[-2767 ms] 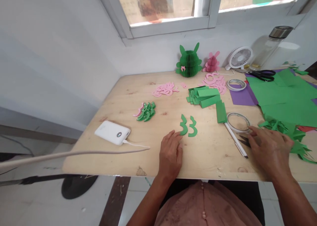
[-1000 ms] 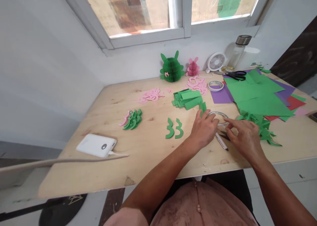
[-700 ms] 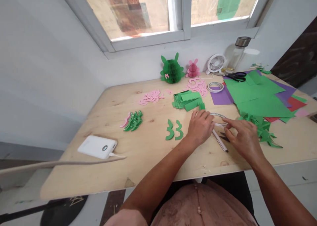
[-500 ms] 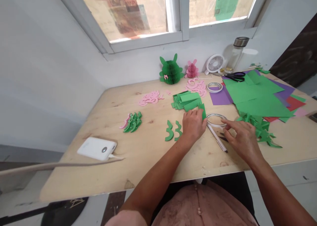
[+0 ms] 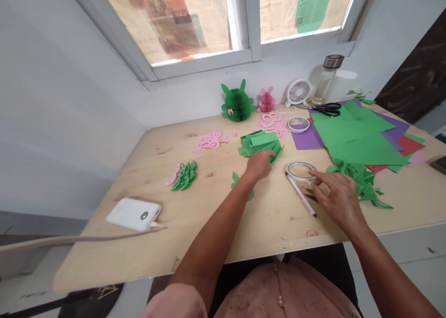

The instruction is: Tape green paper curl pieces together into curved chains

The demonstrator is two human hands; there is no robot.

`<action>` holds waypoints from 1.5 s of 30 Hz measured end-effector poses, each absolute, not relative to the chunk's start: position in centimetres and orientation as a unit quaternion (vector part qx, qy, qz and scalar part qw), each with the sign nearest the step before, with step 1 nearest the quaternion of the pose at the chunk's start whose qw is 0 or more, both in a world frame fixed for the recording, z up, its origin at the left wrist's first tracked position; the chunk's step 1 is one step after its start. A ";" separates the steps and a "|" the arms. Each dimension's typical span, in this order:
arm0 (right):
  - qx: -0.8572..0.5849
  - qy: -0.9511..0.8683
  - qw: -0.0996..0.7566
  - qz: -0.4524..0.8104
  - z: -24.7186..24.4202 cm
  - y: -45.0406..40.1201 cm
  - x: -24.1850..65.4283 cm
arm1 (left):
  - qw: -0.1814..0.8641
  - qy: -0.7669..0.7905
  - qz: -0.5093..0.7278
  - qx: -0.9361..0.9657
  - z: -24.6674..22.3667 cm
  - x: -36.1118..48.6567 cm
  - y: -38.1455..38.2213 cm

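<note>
At the near edge of a pile of green paper strips [image 5: 263,139], my left hand [image 5: 259,165] has its fingers closed on a green piece at the pile's right side. Green wavy cutouts [image 5: 236,178] lie partly hidden under my left wrist. My right hand [image 5: 332,188] is at the right of a white tape roll [image 5: 291,170], thumb and index finger curved and apart; dark pointed blades [image 5: 310,195] show beneath it, their handles hidden. A white pen [image 5: 301,196] lies between the hands. Stacked green wavy pieces with pink ones [image 5: 184,175] sit to the left.
Green and pink paper figures [image 5: 239,105], a fan [image 5: 298,93] and a bottle [image 5: 326,81] stand at the back. Black scissors [image 5: 326,109] and green sheets [image 5: 365,139] lie right, near green scraps [image 5: 362,181]. A white power bank [image 5: 134,213] with cable is left.
My left hand has moved left and slightly down, over the wavy cutouts; the green piece near its fingers now lies lower along the pile. My right hand has barely moved. The view has shifted slightly.
</note>
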State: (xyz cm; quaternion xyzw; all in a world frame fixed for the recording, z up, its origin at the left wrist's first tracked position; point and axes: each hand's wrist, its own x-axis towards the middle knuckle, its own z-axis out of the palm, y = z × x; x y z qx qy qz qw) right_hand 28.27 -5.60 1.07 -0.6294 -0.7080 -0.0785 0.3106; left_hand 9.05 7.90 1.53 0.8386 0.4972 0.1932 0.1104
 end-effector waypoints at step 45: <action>-0.575 -0.736 0.343 -0.103 6.1 -9.6 26.1 | 0.234 0.345 0.295 0.860 3.3 9.6 0.0</action>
